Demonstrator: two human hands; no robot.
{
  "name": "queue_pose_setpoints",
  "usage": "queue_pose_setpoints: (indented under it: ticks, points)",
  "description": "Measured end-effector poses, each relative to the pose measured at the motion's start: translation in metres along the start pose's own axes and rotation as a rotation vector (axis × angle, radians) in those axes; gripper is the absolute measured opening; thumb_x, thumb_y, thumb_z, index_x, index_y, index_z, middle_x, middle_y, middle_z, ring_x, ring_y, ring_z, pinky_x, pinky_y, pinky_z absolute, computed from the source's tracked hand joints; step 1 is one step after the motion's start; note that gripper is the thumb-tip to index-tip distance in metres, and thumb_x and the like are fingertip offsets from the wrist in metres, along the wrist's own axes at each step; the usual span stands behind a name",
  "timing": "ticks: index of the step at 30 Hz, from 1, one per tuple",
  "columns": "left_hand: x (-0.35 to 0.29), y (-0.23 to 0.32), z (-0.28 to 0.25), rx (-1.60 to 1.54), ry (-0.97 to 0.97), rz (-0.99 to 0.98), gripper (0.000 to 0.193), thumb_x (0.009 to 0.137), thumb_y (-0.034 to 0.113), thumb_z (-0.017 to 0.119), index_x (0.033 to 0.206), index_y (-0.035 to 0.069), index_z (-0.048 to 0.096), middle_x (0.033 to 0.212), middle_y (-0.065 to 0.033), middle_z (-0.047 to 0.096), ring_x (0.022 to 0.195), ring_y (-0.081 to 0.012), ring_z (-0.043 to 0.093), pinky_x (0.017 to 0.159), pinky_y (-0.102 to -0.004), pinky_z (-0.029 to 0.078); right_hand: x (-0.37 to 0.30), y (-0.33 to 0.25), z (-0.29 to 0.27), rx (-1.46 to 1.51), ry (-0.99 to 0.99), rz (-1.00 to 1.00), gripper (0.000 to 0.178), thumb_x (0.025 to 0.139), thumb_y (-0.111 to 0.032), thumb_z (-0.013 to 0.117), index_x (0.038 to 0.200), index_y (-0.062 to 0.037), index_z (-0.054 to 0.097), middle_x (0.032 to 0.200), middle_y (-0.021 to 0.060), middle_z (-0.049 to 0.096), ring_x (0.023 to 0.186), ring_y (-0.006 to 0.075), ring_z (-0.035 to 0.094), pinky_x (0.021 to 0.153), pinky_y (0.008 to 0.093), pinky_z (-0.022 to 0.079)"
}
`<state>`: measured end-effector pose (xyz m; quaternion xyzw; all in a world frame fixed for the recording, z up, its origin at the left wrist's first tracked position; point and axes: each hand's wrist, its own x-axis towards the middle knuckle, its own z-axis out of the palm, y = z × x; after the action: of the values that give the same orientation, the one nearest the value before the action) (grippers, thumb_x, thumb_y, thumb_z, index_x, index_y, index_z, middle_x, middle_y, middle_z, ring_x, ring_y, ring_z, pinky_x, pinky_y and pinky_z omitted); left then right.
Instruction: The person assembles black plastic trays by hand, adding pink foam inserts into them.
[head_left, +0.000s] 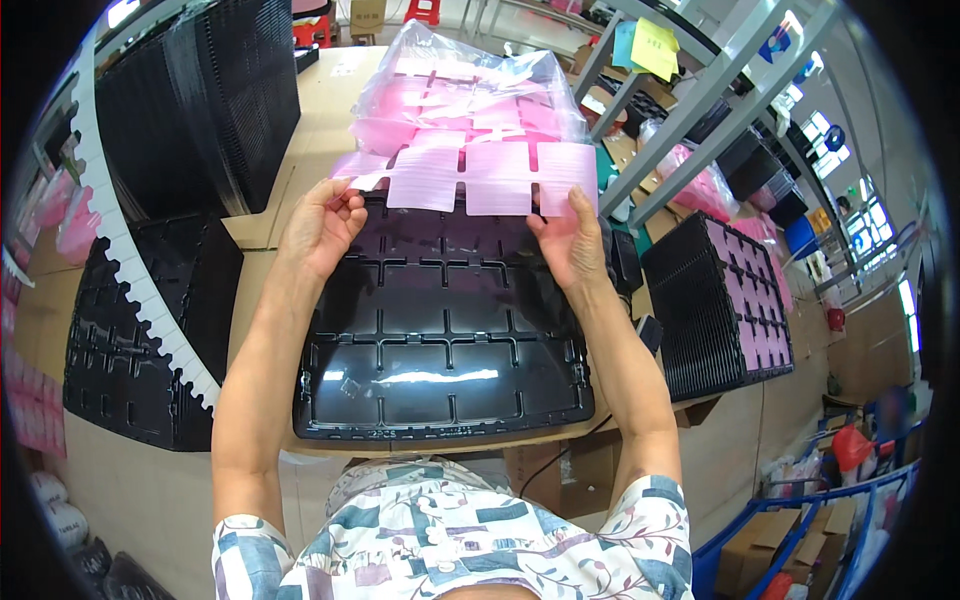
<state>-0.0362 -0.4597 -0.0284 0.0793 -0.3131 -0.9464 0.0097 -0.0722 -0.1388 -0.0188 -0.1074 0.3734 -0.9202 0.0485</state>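
We take the black compartment tray (445, 340) as our landmark; it lies flat on the bench (320, 110) right before us, its grid of shallow pockets bare and glossy. At the tray's far edge we hold a row of pale pink sheets (470, 175), joined side by side, stretched between both hands. Our left hand (320, 228) is at the tray's far left corner, its fingers (345, 195) closed in a pinch on the strip's left end. Our right hand (570, 240) sits at the tray's far right corner, thumb and fingers (578, 200) closed on the right end of the strip. Beyond the tray, just behind the strip, rests a clear plastic bag (470, 80) full of more pink sheets. To the tray's left stand tall stacks of black trays (190, 110), with another low stack (140, 340) nearer us. To the tray's right lies a stack of trays already holding pink sheets (730, 300), and beyond that rises a grey metal rack (720, 90).
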Motion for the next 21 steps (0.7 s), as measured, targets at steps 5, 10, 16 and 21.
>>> queue_pose_setpoints:
  ticks: [5,10,16,21]
  points:
    - [-0.042,0.003,0.009,0.635,-0.032,0.128,0.011,0.096,0.013,0.056,0.088,0.007,0.059,0.076,0.0004,0.057,0.066,-0.0081,0.055,0.056,-0.0226,0.046,-0.031,-0.025,-0.013,-0.497,0.094,-0.018,0.013,0.092,-0.019,0.067,0.098,-0.0076,0.064,0.087,-0.0004,0.064,0.072,0.0085,0.057,0.055,0.0247,0.043]
    - [-0.089,0.003,-0.01,1.247,-0.027,0.25,0.016,0.095,0.019,0.06,0.088,0.005,0.061,0.071,0.0065,0.049,0.059,-0.0018,0.04,0.053,-0.018,0.031,-0.083,-0.041,-0.011,-0.739,0.114,0.135,0.013,0.093,-0.015,0.064,0.095,-0.0024,0.064,0.078,0.0005,0.062,0.058,0.0049,0.054,0.043,0.019,0.039]
    - [-0.146,-0.019,-0.016,1.234,0.091,0.248,0.024,0.088,0.002,0.061,0.111,-0.001,0.053,0.066,0.0035,0.053,0.057,-0.0029,0.046,0.051,-0.0186,0.034,-0.133,-0.041,-0.034,-0.842,0.119,0.286,0.015,0.095,-0.015,0.06,0.098,-0.0008,0.065,0.07,-0.0007,0.06,0.053,0.0042,0.051,0.038,0.0168,0.035]
    - [-0.176,-0.028,-0.016,1.565,0.186,0.412,0.046,0.088,-0.001,0.058,0.133,0.006,0.05,0.055,-0.0057,0.047,0.049,-0.011,0.044,0.05,-0.0276,0.039,-0.146,-0.051,-0.032,-1.186,0.05,0.347,0.023,0.094,-0.016,0.061,0.101,0.0057,0.066,0.069,-0.0005,0.064,0.056,0.0041,0.049,0.055,0.0226,0.04]
